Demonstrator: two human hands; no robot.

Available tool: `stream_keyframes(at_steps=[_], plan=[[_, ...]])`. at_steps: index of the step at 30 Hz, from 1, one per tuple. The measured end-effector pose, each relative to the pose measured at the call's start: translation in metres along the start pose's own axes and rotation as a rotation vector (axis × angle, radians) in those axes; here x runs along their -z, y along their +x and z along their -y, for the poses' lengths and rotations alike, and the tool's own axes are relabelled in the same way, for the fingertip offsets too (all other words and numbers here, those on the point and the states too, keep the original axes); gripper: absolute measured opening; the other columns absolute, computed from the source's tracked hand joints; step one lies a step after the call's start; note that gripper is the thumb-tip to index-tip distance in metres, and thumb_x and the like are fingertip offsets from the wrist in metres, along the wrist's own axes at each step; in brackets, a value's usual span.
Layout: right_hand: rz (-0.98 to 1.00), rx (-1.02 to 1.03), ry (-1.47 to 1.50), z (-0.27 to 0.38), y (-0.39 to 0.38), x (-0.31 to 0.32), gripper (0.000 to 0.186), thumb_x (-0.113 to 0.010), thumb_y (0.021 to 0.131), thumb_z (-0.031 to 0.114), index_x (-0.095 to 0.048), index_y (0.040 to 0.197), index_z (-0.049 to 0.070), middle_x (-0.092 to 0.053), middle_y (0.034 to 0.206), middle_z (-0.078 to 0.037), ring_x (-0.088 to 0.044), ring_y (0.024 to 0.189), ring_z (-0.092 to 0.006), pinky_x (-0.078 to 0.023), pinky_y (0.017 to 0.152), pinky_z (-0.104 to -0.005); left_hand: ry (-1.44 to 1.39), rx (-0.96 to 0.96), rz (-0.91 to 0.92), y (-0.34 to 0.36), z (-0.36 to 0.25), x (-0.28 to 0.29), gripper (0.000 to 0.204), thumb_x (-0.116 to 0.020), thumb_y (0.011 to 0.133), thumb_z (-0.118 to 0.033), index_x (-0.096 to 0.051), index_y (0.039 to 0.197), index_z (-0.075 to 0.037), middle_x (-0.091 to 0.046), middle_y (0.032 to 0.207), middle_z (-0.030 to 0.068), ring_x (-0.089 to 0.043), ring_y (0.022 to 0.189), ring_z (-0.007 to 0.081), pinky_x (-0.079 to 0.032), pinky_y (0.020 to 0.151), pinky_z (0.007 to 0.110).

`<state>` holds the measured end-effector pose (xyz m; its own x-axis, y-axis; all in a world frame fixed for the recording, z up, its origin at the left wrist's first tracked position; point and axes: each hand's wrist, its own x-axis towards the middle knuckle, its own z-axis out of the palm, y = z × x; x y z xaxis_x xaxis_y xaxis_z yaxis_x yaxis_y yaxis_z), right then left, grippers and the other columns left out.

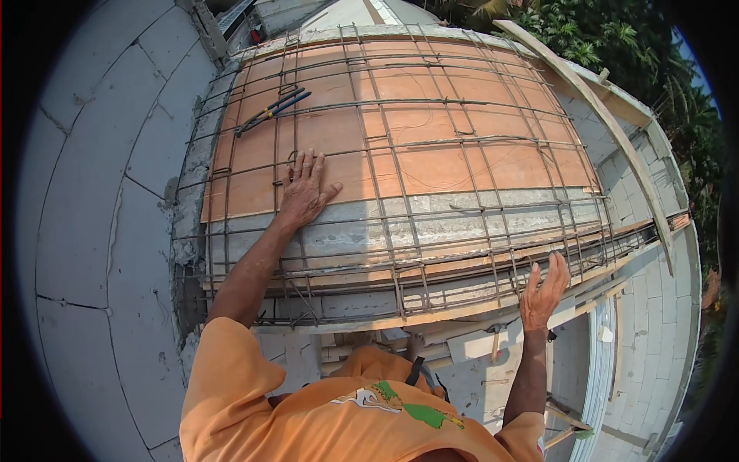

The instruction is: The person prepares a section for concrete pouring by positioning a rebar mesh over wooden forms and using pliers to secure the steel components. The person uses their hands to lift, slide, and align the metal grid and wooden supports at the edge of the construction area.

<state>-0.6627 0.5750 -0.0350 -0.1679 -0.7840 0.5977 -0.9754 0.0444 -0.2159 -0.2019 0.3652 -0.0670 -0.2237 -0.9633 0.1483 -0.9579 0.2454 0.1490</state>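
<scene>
Rebar grid [477, 139] over plywood [419, 85]; left hand [305, 189] spread flat, likely bracing; right hand [545, 292] loosely uncurled, empty, near grid's edge.

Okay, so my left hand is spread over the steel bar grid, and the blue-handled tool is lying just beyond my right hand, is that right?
Not quite: the head view shows the blue-handled tool lying just beyond your left hand, not your right hand. Your left hand is indeed spread over the steel bar grid.
</scene>
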Motion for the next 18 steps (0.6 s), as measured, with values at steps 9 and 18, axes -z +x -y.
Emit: stream_keyframes(at_steps=[9,18], plan=[[-0.029,-0.509,-0.188,-0.005,-0.211,0.053,0.038,-0.058,0.092,0.008,-0.049,0.127,-0.004,-0.048,0.131,-0.025,-0.044,0.121,-0.0423,-0.039,0.099,-0.0484,-0.004,-0.035,-0.019,-0.002,-0.001,-0.002,0.083,-0.043,0.091,-0.063,-0.024,0.151,-0.009,-0.017,0.157,0.0183,-0.01,0.147,0.0332,-0.007,0.116,0.053],[0.816,-1.312,-0.164,0.102,-0.571,0.048,0.024,-0.06,0.082,0.015,-0.06,0.096,-0.004,-0.061,0.095,-0.025,-0.059,0.091,-0.0444,-0.05,0.081,-0.0504,-0.076,-0.155,-0.052,0.02,0.026,-0.013,0.092,-0.042,0.089,-0.069,-0.021,0.151,-0.004,-0.016,0.156,0.0252,-0.012,0.145,0.0415,-0.015,0.112,0.059]])
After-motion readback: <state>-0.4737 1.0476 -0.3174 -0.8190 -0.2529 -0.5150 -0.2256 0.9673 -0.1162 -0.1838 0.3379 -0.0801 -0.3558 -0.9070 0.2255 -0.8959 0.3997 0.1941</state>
